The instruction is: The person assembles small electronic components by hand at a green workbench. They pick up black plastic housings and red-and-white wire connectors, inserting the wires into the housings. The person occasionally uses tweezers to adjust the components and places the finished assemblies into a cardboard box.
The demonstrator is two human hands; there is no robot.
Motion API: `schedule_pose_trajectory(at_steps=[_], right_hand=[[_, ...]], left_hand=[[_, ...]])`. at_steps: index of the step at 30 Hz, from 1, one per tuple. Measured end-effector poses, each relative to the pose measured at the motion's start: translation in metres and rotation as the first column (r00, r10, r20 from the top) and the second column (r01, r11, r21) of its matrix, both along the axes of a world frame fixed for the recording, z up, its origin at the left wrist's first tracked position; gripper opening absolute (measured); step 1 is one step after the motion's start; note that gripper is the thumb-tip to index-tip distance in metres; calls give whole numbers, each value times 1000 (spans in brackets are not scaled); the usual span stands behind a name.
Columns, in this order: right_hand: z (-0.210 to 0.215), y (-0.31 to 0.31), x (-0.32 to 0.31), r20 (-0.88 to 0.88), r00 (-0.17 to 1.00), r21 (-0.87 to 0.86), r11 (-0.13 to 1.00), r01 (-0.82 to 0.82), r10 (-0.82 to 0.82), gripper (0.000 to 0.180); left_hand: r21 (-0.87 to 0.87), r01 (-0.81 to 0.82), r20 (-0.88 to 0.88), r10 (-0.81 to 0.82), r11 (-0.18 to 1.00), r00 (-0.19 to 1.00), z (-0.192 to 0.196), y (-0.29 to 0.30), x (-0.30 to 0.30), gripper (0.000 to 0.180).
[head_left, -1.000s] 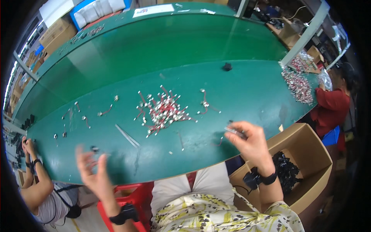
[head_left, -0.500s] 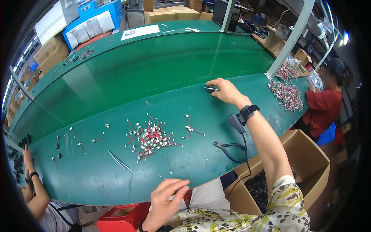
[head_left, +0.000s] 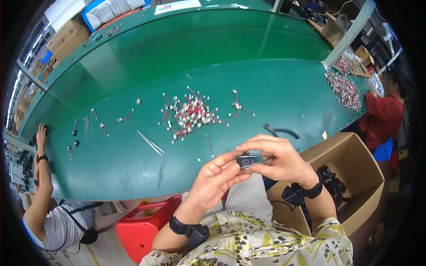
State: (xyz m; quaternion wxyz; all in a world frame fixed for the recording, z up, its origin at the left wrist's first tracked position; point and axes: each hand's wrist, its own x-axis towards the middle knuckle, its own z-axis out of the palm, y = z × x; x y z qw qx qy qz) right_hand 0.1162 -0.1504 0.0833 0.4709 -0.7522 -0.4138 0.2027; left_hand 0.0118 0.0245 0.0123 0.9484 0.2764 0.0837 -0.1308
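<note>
A small dark part (head_left: 248,160) with a grey metallic face is pinched between the fingertips of the left hand (head_left: 217,179) and the right hand (head_left: 277,157). It sits roughly level, held in the air just off the near edge of the green table, in front of the person's chest. Fingers cover its ends, so its full shape cannot be made out. It is flat and roughly rectangular, darker along its edges than on its upper face.
</note>
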Motion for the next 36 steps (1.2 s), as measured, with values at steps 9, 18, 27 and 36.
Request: schedule_pose_trajectory(at_steps=[9,18,27,36], right_hand=[[-20,-7,-63,-260,959,186,969,162,-111,47],[-42,-5,-89,-252,943,206,939,274,-219,35],[-36,-6,-87,-535,811,140,922,362,-237,36],[-48,-3,-86,-549,804,158,916,369,-229,36]], left_hand=[[-136,-19,121,35,991,992,-24,2,-52,41],[115,-158,260,124,981,958,-22,-4,-56,45],[314,-247,252,170,917,953,-25,-6,-54,42],[326,-238,302,138,915,943,-10,-7,-57,54]])
